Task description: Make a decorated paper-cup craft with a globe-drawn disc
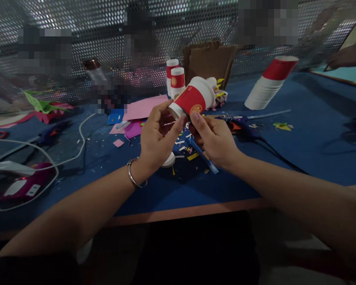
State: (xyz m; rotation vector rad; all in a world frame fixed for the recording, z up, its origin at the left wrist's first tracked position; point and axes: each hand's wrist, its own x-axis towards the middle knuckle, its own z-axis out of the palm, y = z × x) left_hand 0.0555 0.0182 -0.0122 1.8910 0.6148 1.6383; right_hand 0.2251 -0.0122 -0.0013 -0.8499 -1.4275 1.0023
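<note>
Paper cup (192,98), lower side partly behind left hand (157,142) and right hand (218,140)

The red-and-white cup (192,99) looks like smooth paper with a low sheen, as does the stack of cups (262,93) at far right. A bracelet (132,174) at near left is shiny, smooth metal. The pink sheet (148,107) is flat, matt paper; the brown board (207,65) at the far side, dull cardboard. The blue pen (203,156) appears plastic. The counter (284,158) has a matt blue surface; the far perforated screen (97,23) looks metallic.
</note>
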